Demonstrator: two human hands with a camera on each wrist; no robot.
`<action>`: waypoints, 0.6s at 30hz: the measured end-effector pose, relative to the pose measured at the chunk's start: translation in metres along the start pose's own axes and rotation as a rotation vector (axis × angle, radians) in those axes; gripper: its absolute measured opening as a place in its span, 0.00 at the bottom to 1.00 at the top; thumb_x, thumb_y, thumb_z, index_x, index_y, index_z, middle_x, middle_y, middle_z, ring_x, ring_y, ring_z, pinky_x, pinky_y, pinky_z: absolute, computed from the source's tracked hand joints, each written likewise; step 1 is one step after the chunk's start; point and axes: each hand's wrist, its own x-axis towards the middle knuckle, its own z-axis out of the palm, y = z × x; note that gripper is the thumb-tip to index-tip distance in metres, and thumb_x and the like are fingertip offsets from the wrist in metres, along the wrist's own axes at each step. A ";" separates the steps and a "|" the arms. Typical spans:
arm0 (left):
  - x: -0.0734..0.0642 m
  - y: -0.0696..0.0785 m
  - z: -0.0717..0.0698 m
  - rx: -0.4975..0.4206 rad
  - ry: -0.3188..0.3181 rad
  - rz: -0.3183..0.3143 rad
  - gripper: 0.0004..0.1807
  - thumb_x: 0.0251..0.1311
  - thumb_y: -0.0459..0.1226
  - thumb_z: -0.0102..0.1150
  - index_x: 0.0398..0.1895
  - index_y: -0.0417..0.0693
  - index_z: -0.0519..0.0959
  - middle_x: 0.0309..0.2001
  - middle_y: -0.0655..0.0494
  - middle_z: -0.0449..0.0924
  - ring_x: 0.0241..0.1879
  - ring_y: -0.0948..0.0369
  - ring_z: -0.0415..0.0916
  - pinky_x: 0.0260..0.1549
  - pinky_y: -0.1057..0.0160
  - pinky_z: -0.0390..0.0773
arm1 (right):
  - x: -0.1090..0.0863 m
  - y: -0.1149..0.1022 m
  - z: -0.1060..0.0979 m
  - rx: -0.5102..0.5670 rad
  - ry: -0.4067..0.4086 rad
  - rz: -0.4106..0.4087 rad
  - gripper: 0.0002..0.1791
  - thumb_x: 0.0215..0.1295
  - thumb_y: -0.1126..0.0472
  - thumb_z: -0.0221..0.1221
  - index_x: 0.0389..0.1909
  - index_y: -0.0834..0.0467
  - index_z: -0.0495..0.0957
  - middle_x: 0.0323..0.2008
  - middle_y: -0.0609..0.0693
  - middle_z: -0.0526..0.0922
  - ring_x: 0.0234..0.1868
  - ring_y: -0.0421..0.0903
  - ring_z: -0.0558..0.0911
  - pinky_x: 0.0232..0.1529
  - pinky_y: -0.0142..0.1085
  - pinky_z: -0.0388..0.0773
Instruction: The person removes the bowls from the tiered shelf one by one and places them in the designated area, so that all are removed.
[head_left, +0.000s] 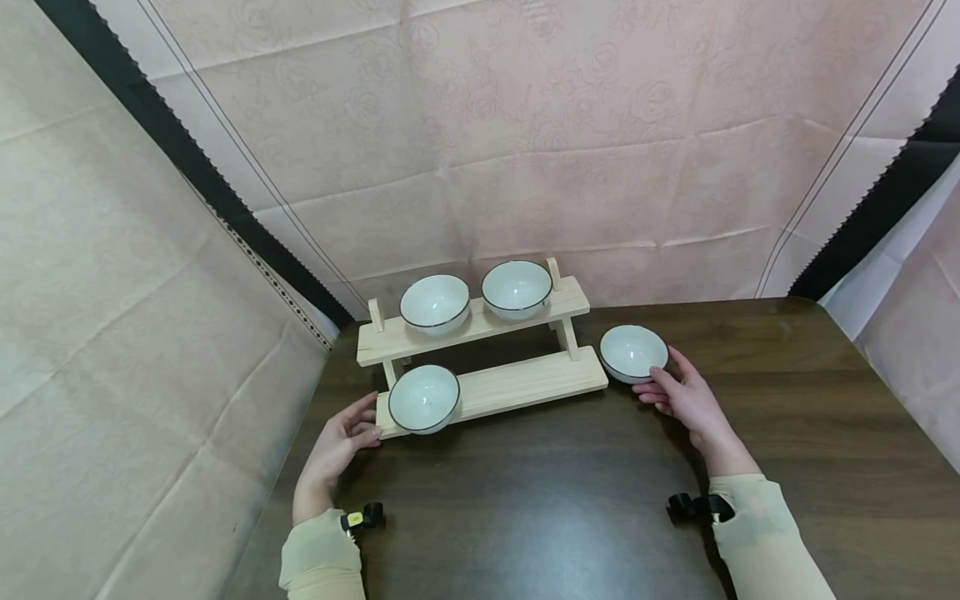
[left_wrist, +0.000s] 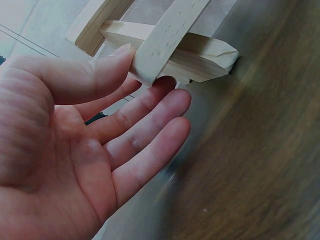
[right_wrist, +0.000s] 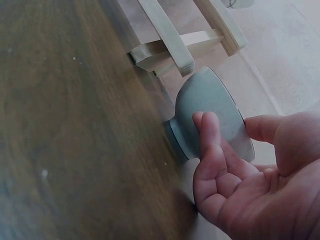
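A two-tier wooden rack (head_left: 517,386) stands on the table. At the left end of its lower board, my left hand (head_left: 343,442) pinches the wood, thumb on the board end (left_wrist: 160,50) and fingertips beneath. To the right of the rack, my right hand (head_left: 686,400) holds a white bowl (head_left: 633,352) with a dark rim; in the right wrist view the thumb is at the bowl's rim and the fingers lie along its outer side (right_wrist: 205,100). The bowl's foot is close to the tabletop. A matching bowl (head_left: 424,398) sits on the lower board's left end.
On the upper board are two more bowls, one left of the middle (head_left: 435,302) and one toward the right (head_left: 517,287). The dark wooden table (head_left: 525,500) extends in front of the rack. Pale patterned cloth (head_left: 562,142) hangs behind it, and another cloth (head_left: 150,333) at the left.
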 end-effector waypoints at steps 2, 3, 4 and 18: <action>0.000 0.000 0.000 -0.001 0.000 -0.002 0.38 0.70 0.22 0.60 0.82 0.36 0.61 0.59 0.31 0.77 0.45 0.62 0.84 0.44 0.63 0.87 | 0.002 0.002 -0.001 0.000 -0.002 -0.005 0.44 0.88 0.52 0.48 0.88 0.53 0.30 0.43 0.52 0.92 0.39 0.39 0.90 0.36 0.32 0.82; 0.000 0.000 0.000 -0.003 0.004 -0.007 0.38 0.70 0.22 0.61 0.82 0.36 0.62 0.59 0.31 0.77 0.45 0.62 0.84 0.44 0.63 0.87 | 0.002 0.003 -0.001 0.001 -0.004 -0.006 0.44 0.88 0.52 0.48 0.88 0.53 0.30 0.43 0.52 0.92 0.39 0.39 0.90 0.36 0.32 0.82; 0.000 0.000 0.000 -0.003 0.002 -0.010 0.38 0.70 0.22 0.60 0.82 0.37 0.62 0.60 0.31 0.77 0.45 0.62 0.84 0.44 0.63 0.87 | 0.002 0.003 -0.001 0.002 -0.005 -0.007 0.44 0.88 0.52 0.48 0.88 0.53 0.30 0.43 0.52 0.92 0.39 0.39 0.90 0.36 0.32 0.82; 0.001 0.000 -0.001 0.001 0.005 -0.020 0.38 0.71 0.23 0.60 0.82 0.39 0.62 0.60 0.31 0.76 0.45 0.61 0.83 0.45 0.62 0.87 | 0.002 0.002 0.000 -0.017 -0.020 -0.002 0.46 0.87 0.50 0.49 0.88 0.53 0.29 0.43 0.51 0.92 0.40 0.39 0.90 0.38 0.33 0.82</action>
